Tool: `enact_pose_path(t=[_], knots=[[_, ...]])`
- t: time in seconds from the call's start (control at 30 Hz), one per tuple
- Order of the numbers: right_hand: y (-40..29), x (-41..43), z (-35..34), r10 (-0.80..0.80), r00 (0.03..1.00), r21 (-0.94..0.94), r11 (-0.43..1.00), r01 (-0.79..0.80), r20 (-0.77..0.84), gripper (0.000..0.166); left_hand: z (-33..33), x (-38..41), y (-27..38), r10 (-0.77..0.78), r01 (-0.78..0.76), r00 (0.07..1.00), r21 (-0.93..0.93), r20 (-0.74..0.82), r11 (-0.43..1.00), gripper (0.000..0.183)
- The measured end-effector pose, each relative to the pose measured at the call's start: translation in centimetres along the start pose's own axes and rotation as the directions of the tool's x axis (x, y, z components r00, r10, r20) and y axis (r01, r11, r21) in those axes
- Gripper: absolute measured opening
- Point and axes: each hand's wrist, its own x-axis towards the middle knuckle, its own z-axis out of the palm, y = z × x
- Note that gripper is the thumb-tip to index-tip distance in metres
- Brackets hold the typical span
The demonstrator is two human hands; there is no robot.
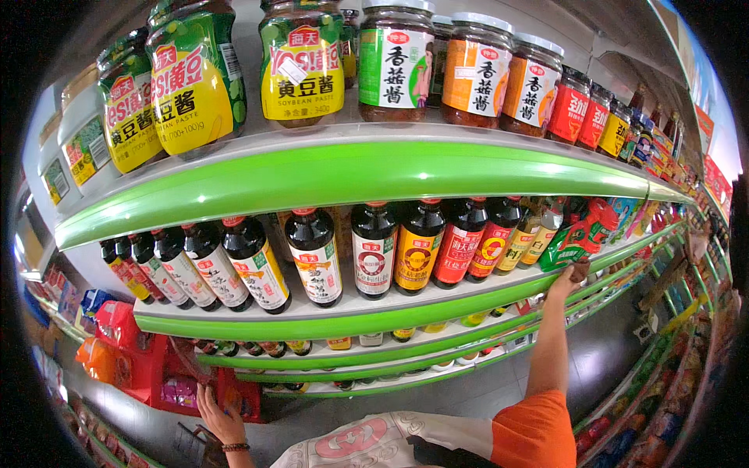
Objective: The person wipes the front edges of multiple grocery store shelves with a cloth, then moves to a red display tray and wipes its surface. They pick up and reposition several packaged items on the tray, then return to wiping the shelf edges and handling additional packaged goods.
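My right hand (563, 285) is stretched out to the green edge of the middle shelf (351, 324), with a small brown cloth (579, 270) in its fingers. Just beyond it a green and red packet (576, 237) stands on that shelf. To its left runs a row of dark soy sauce bottles (373, 251) with white, yellow and red labels. My left hand (219, 414) is low at the left, fingers apart and holding nothing. Near it is a red crate (153, 374) with packets inside.
Soybean paste jars (302, 64) and mushroom sauce jars (393, 64) line the upper shelf (380, 169) near its front edge. Lower shelves with green edges (374, 360) hold more bottles. Another goods rack (655, 374) stands at the right, across the tiled floor (462, 398).
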Motion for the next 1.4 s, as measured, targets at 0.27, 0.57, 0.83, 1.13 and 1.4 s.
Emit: enact_pose_path(t=[0.27,0.57,0.83,1.13,1.4], knots=[[-3.5,-3.9,0.7,0.256,0.954,0.08,0.959,-0.27,0.158,0.094,-2.7,-5.6,1.2,-0.365,0.366,0.931,-0.107,0.029,0.924,0.057],[-0.5,0.7,1.9,0.378,0.917,0.194,0.897,-0.397,0.127,0.094,-6.0,-16.1,6.6,-0.327,0.357,0.93,-0.191,0.169,0.915,0.058],[-3.6,2.6,0.8,0.393,0.906,0.059,0.912,-0.406,0.156,0.091,-10.0,-32.7,11.3,-0.518,0.596,0.744,-0.071,0.422,0.8,0.056],[-0.6,3.3,1.9,0.252,0.958,0.275,0.919,-0.281,0.136,0.102,-9.8,-35.2,16.8,-0.464,0.552,0.79,-0.137,0.4,0.822,0.054],[-4.7,1.5,-1.2,0.226,0.944,0.374,0.876,-0.304,0.239,0.095,-6.4,-33.1,25.8,-0.433,0.504,0.827,-0.13,0.359,0.854,0.052]])
